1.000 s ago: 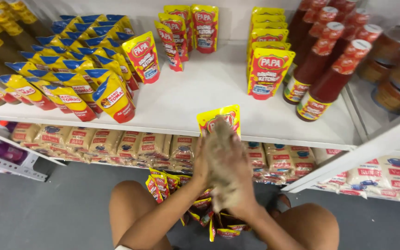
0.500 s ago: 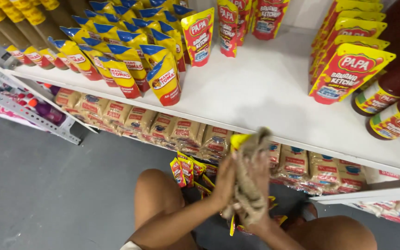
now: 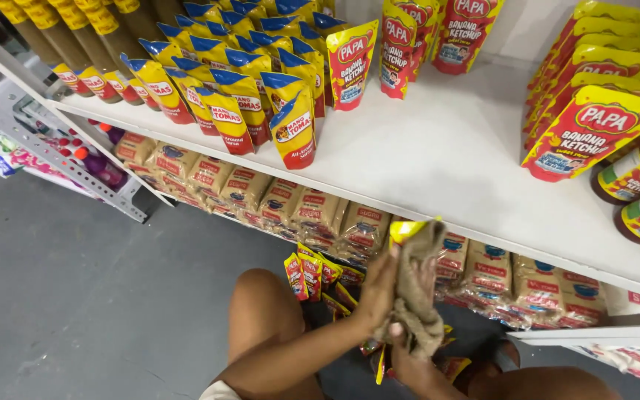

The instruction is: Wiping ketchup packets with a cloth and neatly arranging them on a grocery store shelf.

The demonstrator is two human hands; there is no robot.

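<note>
The person crouches before a white shelf (image 3: 438, 159), wiping a yellow sauce pouch (image 3: 403, 230) with a brown cloth (image 3: 415, 292). The left hand (image 3: 376, 285) has its grip closed on the pouch's side, holding it upright just below the shelf edge; only the pouch's yellow top shows above the cloth. The right hand (image 3: 403, 354) has its grip closed on the cloth from below, pressing it around the pouch. More pouches lie in a pile (image 3: 312, 274) on the floor by the knee. The step in hand looks like dusting this one pouch. The next move would call for freeing the cloth and lifting the pouch onto the bare shelf space beside the upright yellow-and-blue pouches (image 3: 290, 126).
</note>
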